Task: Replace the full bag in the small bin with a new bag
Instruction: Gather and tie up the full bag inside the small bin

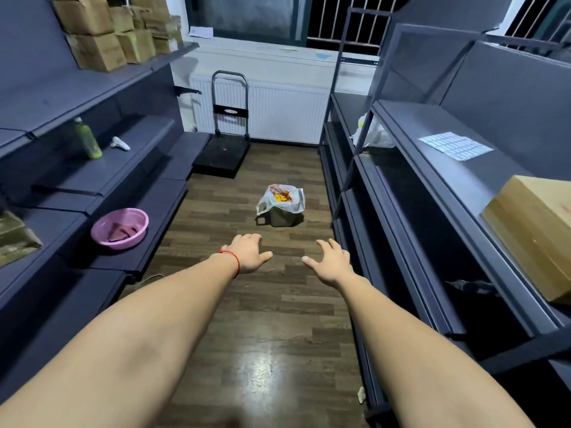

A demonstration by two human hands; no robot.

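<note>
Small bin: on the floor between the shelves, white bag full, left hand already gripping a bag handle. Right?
Not quite. In the head view the small bin stands on the floor between the shelves and its white bag is full, but the left hand grips nothing: like the right hand, it is open and short of the bin.

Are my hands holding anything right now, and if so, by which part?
Nothing is held. The left hand and right hand are both open and empty above the floor, short of the bagged bin.
</note>
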